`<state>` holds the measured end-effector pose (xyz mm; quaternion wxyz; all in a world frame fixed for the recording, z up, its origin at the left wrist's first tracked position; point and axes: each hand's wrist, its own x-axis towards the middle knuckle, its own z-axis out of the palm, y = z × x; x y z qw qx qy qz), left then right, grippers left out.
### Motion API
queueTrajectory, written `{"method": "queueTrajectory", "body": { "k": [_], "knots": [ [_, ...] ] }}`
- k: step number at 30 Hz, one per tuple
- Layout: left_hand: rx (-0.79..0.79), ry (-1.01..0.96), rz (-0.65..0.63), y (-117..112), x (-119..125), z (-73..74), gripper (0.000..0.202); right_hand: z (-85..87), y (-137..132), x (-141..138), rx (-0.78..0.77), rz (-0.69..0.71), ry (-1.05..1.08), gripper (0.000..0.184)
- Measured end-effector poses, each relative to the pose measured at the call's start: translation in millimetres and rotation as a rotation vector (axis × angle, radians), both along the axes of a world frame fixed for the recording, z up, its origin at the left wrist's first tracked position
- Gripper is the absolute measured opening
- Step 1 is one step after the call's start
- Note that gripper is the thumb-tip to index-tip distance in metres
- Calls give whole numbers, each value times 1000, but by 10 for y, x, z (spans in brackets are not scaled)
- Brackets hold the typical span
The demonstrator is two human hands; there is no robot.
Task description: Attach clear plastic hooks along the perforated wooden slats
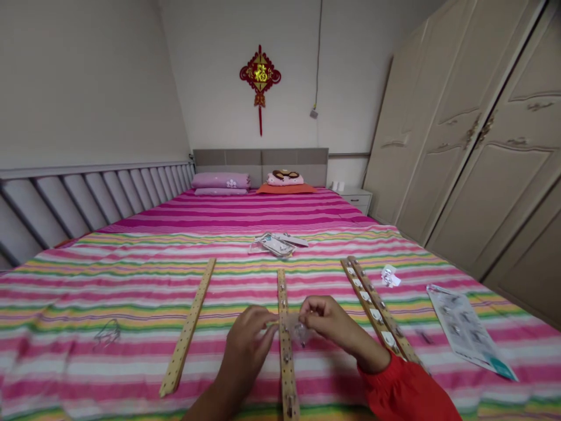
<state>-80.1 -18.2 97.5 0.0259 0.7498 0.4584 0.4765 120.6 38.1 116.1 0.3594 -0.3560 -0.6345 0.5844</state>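
My left hand (248, 345) and my right hand (329, 321) meet over the middle wooden strip (287, 362), which lies on the striped bedspread and carries small metal fittings. Both hands are closed in a pinch on a small clear plastic bag (298, 330) with small metal parts inside it. My right arm wears a red sleeve (405, 389). A bare wooden strip with holes (188, 327) lies to the left. To the right lies a pair of strips (377, 310) with white clips fitted along them.
A clear packet pile (276, 244) lies further up the bed. A small white clip (389, 276) and a printed plastic sheet (467, 327) lie at the right. Pillows (221, 182) sit by the headboard. A wardrobe (482, 152) stands along the right wall.
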Motion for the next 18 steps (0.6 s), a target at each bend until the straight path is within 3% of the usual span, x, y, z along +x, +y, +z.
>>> {"method": "queueTrajectory", "body": {
  "k": [4,7,13,18],
  "knots": [
    [-241,-424,100,312,-120,-108,19,-11,326,-135,-7,-145,99,14],
    [-399,-635,89,554,-176,-243,28,-103,658,-234,-58,-286,210,17],
    [-499,-815,5,951,-147,-531,27,-449,1222,-424,-173,-404,260,16],
    [-524,-864,6,1235,-130,-667,29,-697,1485,-526,-244,-389,246,18]
  ]
}}
